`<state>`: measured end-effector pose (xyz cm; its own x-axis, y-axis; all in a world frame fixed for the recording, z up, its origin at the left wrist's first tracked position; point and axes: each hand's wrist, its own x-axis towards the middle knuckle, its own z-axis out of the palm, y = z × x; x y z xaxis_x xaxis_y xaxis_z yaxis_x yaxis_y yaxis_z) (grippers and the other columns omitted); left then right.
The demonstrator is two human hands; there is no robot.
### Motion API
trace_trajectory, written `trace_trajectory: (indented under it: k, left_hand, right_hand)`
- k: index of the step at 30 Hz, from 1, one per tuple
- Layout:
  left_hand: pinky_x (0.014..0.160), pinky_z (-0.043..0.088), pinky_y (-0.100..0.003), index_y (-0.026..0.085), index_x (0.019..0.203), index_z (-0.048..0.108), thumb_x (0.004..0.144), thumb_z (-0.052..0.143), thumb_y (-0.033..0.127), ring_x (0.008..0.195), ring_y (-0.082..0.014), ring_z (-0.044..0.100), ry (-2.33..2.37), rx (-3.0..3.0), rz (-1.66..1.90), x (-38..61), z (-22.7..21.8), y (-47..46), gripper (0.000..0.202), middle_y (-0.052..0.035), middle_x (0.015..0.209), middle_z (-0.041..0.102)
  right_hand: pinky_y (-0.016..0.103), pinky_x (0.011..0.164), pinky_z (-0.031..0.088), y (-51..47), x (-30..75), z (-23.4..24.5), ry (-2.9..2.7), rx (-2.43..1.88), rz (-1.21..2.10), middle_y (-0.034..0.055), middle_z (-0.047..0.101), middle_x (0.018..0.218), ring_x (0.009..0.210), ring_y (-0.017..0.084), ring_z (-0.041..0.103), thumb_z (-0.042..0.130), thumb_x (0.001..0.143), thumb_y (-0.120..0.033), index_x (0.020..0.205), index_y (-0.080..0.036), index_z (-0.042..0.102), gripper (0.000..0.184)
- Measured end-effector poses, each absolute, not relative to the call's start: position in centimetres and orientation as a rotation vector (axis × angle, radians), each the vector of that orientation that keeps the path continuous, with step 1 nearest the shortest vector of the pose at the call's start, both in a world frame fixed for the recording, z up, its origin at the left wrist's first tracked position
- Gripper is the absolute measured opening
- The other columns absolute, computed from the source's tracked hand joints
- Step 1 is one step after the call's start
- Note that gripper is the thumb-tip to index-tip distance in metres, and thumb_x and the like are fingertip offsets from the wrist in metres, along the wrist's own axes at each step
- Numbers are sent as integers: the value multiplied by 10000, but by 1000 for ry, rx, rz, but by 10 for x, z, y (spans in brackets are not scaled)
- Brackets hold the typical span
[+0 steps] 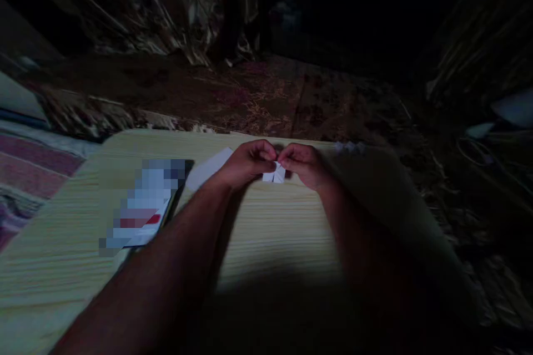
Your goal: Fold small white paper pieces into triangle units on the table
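- Both hands meet at the far edge of the wooden board (270, 233).
- Left hand (249, 163) and right hand (305, 165) each pinch the small folded white paper (275, 173) between fingertips.
- White sheet (208, 169) lies just left; blurred card (144, 205) further left.

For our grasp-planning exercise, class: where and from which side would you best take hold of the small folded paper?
Probably the lower edge of the small folded paper, approached from the near side, below the fingers. The left hand and right hand pinch its top, so only that bottom part shows free above the wooden tabletop.
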<state>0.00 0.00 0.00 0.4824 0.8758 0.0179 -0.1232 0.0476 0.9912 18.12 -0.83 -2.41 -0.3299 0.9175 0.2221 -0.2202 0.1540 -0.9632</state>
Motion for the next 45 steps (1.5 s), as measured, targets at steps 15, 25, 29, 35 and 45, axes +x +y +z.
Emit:
trace_trajectory:
  k: [15, 25, 29, 35, 45]
  left_hand:
    - [498, 357, -174, 163, 784, 511, 560, 747, 97, 535, -60, 508, 808, 1309, 902, 0, -1, -2, 332, 53, 666, 569]
    - [461, 327, -166, 181, 793, 478, 583, 726, 109, 513, -54, 469, 855, 1355, 930, -1, -4, -3, 333, 68, 654, 520]
    - [475, 334, -173, 179, 787, 474, 588, 733, 116, 523, -52, 463, 858, 1375, 937, -2, -4, -4, 333, 65, 670, 511]
    - [479, 332, -179, 181, 784, 469, 598, 738, 125, 528, -54, 449, 851, 1400, 941, -2, -7, -3, 332, 66, 670, 501]
    - [488, 341, -185, 178, 767, 468, 587, 747, 135, 542, -57, 456, 843, 1405, 944, -1, -5, -4, 335, 64, 676, 508]
  right_hand:
    - [225, 580, 440, -12, 176, -16, -1471, -864, 1339, -6, 625, 711, 620, 99, 549, 723, 722, -319, 765, -158, 629, 191]
    - [229, 553, 433, -15, 168, -15, -1482, -979, 1194, -5, 611, 688, 605, 104, 537, 687, 742, -322, 750, -161, 609, 179]
    - [226, 549, 426, -15, 166, -16, -1492, -1002, 1151, -8, 606, 671, 598, 102, 532, 671, 749, -304, 746, -161, 613, 154]
    - [223, 538, 431, -16, 165, -14, -1489, -1038, 1141, -4, 627, 672, 589, 101, 547, 664, 744, -291, 742, -159, 619, 140]
    - [216, 529, 424, -15, 165, -17, -1483, -1077, 1131, -11, 621, 645, 568, 92, 532, 659, 747, -295, 745, -160, 628, 139]
